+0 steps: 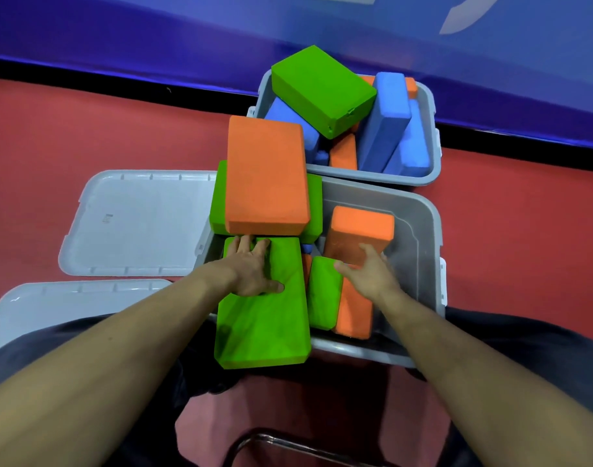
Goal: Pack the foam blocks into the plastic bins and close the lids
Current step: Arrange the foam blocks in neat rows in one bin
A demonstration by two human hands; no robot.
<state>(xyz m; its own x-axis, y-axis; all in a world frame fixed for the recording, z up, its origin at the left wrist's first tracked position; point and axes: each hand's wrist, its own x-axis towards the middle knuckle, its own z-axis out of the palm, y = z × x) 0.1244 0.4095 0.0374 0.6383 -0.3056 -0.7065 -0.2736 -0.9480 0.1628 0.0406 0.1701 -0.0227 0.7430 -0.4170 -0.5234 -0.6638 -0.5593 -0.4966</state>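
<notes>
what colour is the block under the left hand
Green, seen in the head view.

1. Near bin (419, 230): open pocket along right wall, far-right corner bare.
2. Left half blocked by big green block (264, 318) overhanging near rim, orange block (266, 176) stacked at far-left.
3. Far bin (429, 156) crammed, blocks poking above rim.
4. Lids (136, 224) flat on floor, left.

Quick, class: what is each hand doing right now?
Left hand: open, fingers spread flat on the large green foam block.
Right hand: fingers reach onto the orange foam block; whether it grips cannot be told.
</notes>
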